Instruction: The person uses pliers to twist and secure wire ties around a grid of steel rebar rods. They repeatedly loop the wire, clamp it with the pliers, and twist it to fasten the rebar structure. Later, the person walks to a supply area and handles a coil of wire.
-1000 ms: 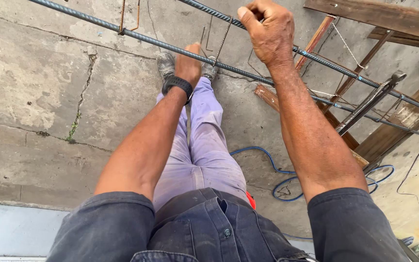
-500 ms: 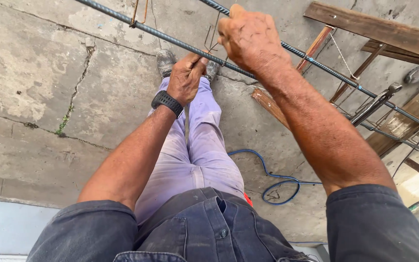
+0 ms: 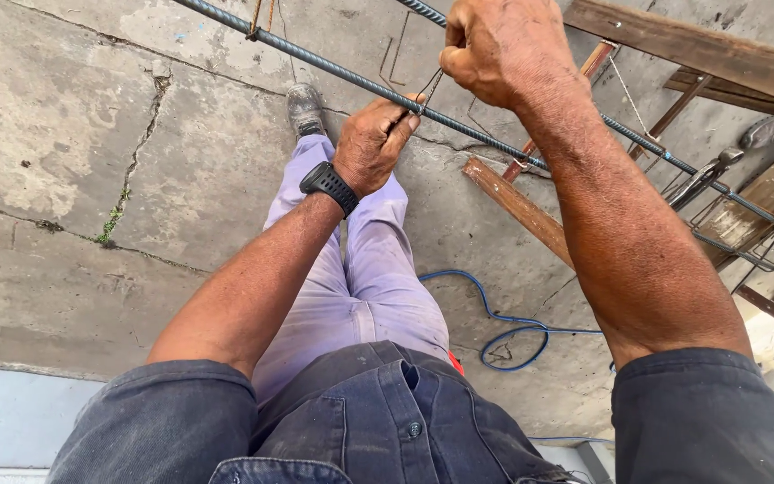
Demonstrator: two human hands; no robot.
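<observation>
Two ribbed steel bars run slantwise across the top of the head view. My left hand [image 3: 374, 143], with a black watch on its wrist, is closed around the nearer steel bar [image 3: 315, 61] and pinches a thin bent wire stirrup [image 3: 432, 87] against it. My right hand [image 3: 499, 49] is closed over the farther steel bar [image 3: 674, 161] and the top of the same stirrup. A second wire stirrup [image 3: 257, 22] hangs on the nearer bar to the left. My fingertips are hidden behind the knuckles.
Cracked concrete floor [image 3: 64, 161] lies below. Wooden trestle beams [image 3: 521, 206] stand at the right, with a metal tool [image 3: 705, 172] resting on the bars there. A blue cable [image 3: 503, 327] coils on the floor. My legs in pale purple trousers [image 3: 351, 278] stand under the bars.
My left hand has risen from below the nearer bar and closed on it and the stirrup. My right hand has shifted along the farther bar and back toward the right.
</observation>
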